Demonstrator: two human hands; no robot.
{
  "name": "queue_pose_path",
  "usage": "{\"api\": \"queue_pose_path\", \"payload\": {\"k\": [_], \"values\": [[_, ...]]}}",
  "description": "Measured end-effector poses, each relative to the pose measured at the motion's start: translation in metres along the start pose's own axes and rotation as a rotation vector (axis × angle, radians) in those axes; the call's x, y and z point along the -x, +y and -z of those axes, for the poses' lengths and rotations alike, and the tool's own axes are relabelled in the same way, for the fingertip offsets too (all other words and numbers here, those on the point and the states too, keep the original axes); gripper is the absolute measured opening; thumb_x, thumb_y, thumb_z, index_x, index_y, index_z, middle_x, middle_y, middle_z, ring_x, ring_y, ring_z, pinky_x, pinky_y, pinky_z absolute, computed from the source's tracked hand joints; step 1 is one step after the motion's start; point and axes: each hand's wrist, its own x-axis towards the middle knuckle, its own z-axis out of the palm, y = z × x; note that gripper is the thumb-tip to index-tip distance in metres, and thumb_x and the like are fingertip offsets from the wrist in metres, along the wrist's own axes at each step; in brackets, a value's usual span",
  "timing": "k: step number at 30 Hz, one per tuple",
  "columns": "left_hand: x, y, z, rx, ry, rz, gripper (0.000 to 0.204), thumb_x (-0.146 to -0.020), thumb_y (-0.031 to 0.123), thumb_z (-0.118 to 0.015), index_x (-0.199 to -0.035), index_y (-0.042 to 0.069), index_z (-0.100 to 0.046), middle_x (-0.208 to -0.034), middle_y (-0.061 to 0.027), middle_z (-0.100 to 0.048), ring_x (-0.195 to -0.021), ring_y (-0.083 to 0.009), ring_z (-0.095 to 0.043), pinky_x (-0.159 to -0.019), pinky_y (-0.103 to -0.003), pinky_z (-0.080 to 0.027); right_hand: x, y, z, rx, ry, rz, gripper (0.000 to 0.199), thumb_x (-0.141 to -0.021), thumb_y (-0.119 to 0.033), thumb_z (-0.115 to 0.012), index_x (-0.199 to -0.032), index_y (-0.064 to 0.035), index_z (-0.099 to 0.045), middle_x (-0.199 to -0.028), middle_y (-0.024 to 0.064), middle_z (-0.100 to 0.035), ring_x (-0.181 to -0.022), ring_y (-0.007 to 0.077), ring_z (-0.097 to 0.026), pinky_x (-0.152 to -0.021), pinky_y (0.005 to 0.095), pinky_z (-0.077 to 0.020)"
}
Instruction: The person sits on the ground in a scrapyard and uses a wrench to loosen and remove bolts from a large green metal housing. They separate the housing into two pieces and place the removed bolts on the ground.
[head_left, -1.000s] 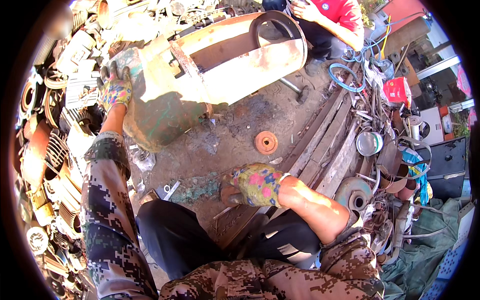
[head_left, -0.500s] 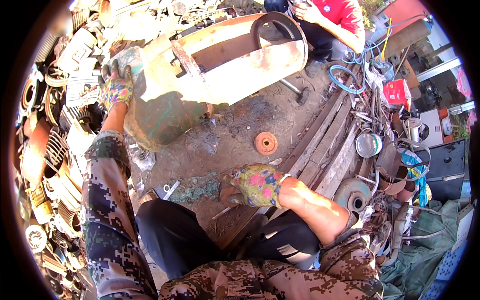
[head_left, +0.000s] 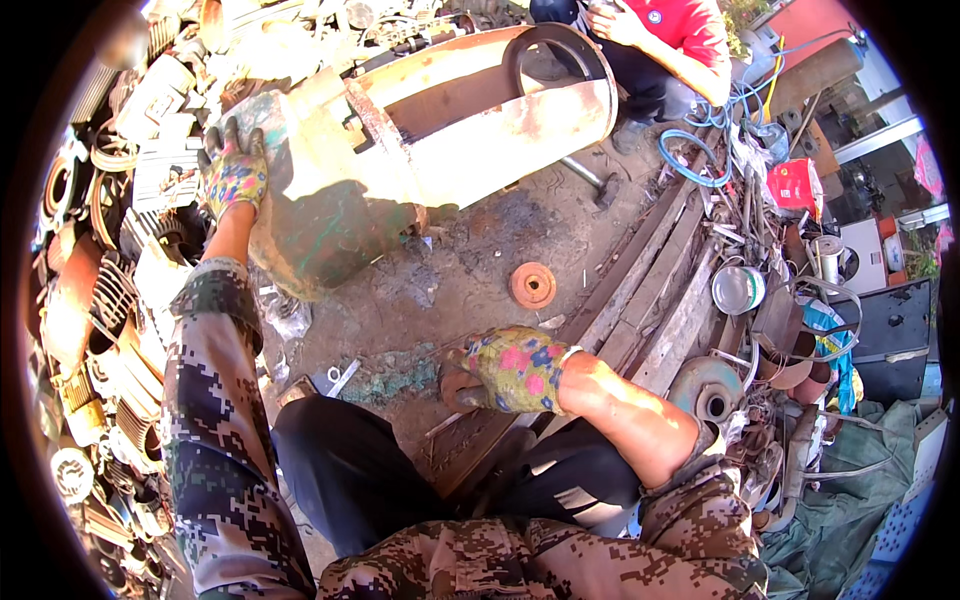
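Observation:
My left hand (head_left: 236, 182), in a flower-patterned glove with dark fingertips, lies with its fingers spread on the near end of a large metal cylinder (head_left: 330, 240). The cylinder lies on its side, with worn green paint and rust, and its upper side is cut open toward the far end. Down by my knees, my right hand (head_left: 515, 370), gloved alike, is closed around a rusty round metal piece (head_left: 457, 389). Most of that piece is hidden by the glove. A reddish-brown ring-shaped disc (head_left: 532, 286) rests on the dirt between the right hand and the cylinder.
Scrap metal parts (head_left: 110, 310) are heaped along the left. A hammer (head_left: 603, 188) lies beside the cylinder. Long wooden planks (head_left: 640, 300), a tin can (head_left: 737, 290) and a blue hose (head_left: 690, 165) are at the right. Another person (head_left: 670, 50) in red crouches at the far end.

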Motion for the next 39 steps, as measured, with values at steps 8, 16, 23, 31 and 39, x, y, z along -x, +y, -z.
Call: {"api": "queue_pose_path", "payload": {"k": [8,16,23,31,39], "values": [[0.006,0.012,0.008,0.003,-0.030,0.022,0.067,-0.102,0.058,-0.043,-0.159,0.024,-0.039,-0.168,-0.0111,-0.028,-0.152,-0.0424,-0.028,-0.124,-0.049,-0.028,0.003,0.013,-0.024,0.121,-0.037,-0.020,0.045,-0.101,-0.032,-0.054,-0.138,-0.0063,-0.053,-0.124,0.0130,-0.064,-0.114,0.0308,-0.063,-0.094,0.0403,-0.0516],[-0.008,-0.005,0.013,-0.081,-0.021,-0.049,0.070,-0.102,0.059,-0.043,-0.157,0.016,-0.042,-0.165,-0.0196,-0.031,-0.153,-0.0391,-0.027,-0.125,-0.048,-0.022,-0.008,-0.006,-0.007,0.108,-0.132,0.003,0.042,-0.103,-0.019,-0.049,-0.142,-0.0038,-0.053,-0.139,0.0154,-0.060,-0.124,0.0283,-0.060,-0.105,0.0396,-0.0492],[-0.020,0.008,0.011,-0.095,-0.045,-0.036,0.076,-0.101,0.064,-0.043,-0.152,0.008,-0.046,-0.155,-0.0287,-0.041,-0.147,-0.0434,-0.035,-0.122,-0.051,-0.025,-0.025,0.030,-0.056,-0.061,0.041,0.170,0.045,-0.098,-0.029,-0.060,-0.135,-0.0051,-0.058,-0.122,0.0176,-0.066,-0.112,0.0351,-0.064,-0.091,0.0434,-0.0532],[-0.008,0.000,-0.012,-0.094,0.088,-0.160,0.069,-0.099,0.060,-0.052,-0.147,0.010,-0.053,-0.156,-0.0230,-0.041,-0.145,-0.0458,-0.033,-0.122,-0.054,-0.024,-0.063,0.032,-0.064,-0.136,-0.100,-0.028,0.053,-0.096,-0.043,-0.062,-0.129,-0.0020,-0.060,-0.109,0.0195,-0.071,-0.105,0.0393,-0.067,-0.091,0.0490,-0.0524],[-0.006,0.013,0.002,-0.039,-0.002,-0.138,0.068,-0.094,0.055,-0.063,-0.144,0.010,-0.054,-0.151,-0.0245,-0.045,-0.139,-0.0501,-0.039,-0.116,-0.058,-0.032,-0.077,-0.006,-0.051,-0.456,-0.051,-0.222,0.056,-0.101,-0.044,-0.054,-0.140,-0.0048,-0.056,-0.126,0.0232,-0.066,-0.114,0.0406,-0.065,-0.098,0.0487,-0.0509]]}}
